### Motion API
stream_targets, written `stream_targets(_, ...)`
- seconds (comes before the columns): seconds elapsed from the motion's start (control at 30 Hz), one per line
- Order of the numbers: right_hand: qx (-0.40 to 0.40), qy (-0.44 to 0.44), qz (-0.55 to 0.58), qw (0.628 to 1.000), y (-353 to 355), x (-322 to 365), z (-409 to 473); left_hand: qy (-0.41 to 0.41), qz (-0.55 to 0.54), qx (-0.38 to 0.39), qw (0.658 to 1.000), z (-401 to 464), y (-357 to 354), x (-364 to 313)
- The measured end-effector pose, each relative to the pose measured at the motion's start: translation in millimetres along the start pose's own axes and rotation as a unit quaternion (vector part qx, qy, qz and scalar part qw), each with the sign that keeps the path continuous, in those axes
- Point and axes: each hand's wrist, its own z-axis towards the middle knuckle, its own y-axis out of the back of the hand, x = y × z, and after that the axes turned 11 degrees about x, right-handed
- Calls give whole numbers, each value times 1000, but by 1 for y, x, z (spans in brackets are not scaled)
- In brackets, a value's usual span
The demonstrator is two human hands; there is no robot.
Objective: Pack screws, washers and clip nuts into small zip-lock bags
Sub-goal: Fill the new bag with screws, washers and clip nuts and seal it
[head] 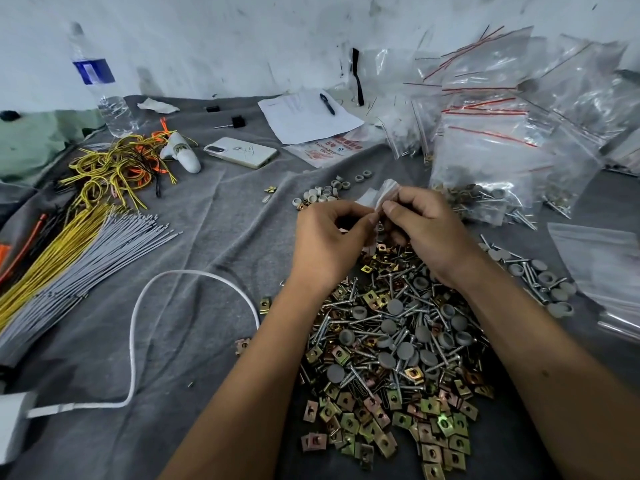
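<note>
Pinching flimsy zip-lock bag [375, 195] with left hand [329, 237] and right hand [426, 230]; light, slippery film, gripping best at mouth edge.

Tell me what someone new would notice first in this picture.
First, the big heap of screws, clip nuts and grey caps spread under the forearms. Just above it, the left hand and right hand pinch a small clear bag between them. Filled zip-lock bags pile up at the far right.
</note>
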Motion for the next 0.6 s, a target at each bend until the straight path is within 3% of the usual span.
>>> stream_targets(0.43,10,-6,-31,999,0,4,-3,-20,70,5,997,-1,1,1)
stream_targets(0.6,-3,9,-30,1000,2,3,-2,-14,52,24,998,-2,1,2)
